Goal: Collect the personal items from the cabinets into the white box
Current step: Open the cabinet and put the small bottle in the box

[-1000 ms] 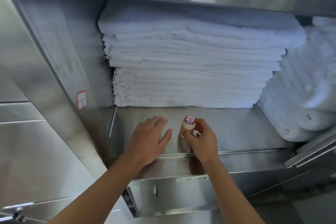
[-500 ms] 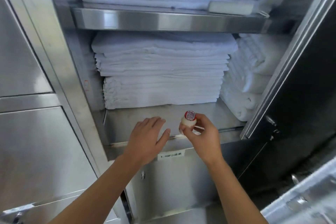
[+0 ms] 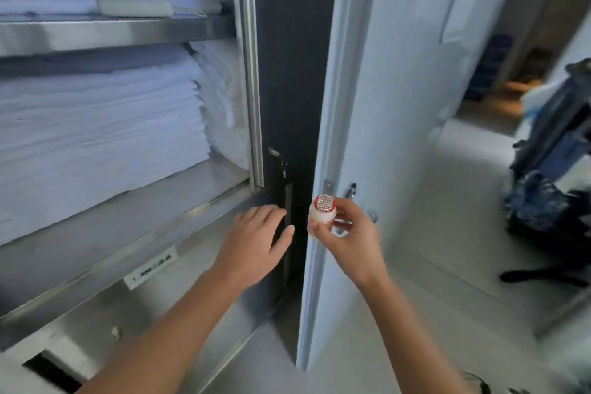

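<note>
Right hand point(image 3: 347, 235): fingertips pinched around a small pale bottle point(image 3: 322, 214) with a red-printed cap, held upright in the air, clear of the shelf.

Left hand point(image 3: 256, 241): open, fingers spread, holding nothing, just beside the bottle, in front of the dark inner face of the cabinet door point(image 3: 358, 105).

Beyond the left hand: steel shelf point(image 3: 134, 221), stacked white towels point(image 3: 96, 125).

White box not in view.

Judgement: carry step. Keep the bottle upright, grip below the cap, and swing wide of the door edge just behind the right hand.
</note>
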Available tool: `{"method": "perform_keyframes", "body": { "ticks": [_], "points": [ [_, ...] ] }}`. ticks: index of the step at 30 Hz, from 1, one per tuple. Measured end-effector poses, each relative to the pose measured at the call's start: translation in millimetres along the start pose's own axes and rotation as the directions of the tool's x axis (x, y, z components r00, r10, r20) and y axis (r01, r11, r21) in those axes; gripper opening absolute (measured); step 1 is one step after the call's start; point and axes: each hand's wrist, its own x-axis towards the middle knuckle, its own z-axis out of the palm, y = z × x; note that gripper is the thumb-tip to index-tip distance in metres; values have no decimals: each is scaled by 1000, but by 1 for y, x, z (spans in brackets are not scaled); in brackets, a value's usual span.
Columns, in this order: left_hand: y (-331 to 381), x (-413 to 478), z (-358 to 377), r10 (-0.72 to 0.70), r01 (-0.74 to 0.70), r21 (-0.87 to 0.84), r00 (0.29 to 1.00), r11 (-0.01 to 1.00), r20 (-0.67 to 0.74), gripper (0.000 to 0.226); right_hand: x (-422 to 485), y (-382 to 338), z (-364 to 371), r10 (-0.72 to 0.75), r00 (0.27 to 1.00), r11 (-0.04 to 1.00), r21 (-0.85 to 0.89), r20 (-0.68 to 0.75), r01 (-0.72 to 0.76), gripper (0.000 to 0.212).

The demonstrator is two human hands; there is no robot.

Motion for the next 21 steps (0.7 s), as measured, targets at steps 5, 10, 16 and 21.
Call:
{"method": "perform_keyframes", "body": {
  "ticks": [5, 10, 16, 21],
  "points": [
    [83, 29, 28, 315, -305, -134, 947, 943, 58, 46, -50, 9, -92, 90, 948, 985, -113, -304, -129, 31],
    [170, 24, 60, 498, -466, -250, 863, 849, 81, 51, -126, 15, -159, 160, 844, 942, -177, -512, -286, 30],
    [270, -1, 89, 682, -622, -336, 726, 707, 92, 46, -210, 27, -227, 240, 675, 892, -116, -698, -437, 30],
    [350, 3, 111, 757, -701, -335, 651, 630, 62, 49, -246, 49, -292, 244, 591, 874, -89, -769, -477, 29]
  ]
}}
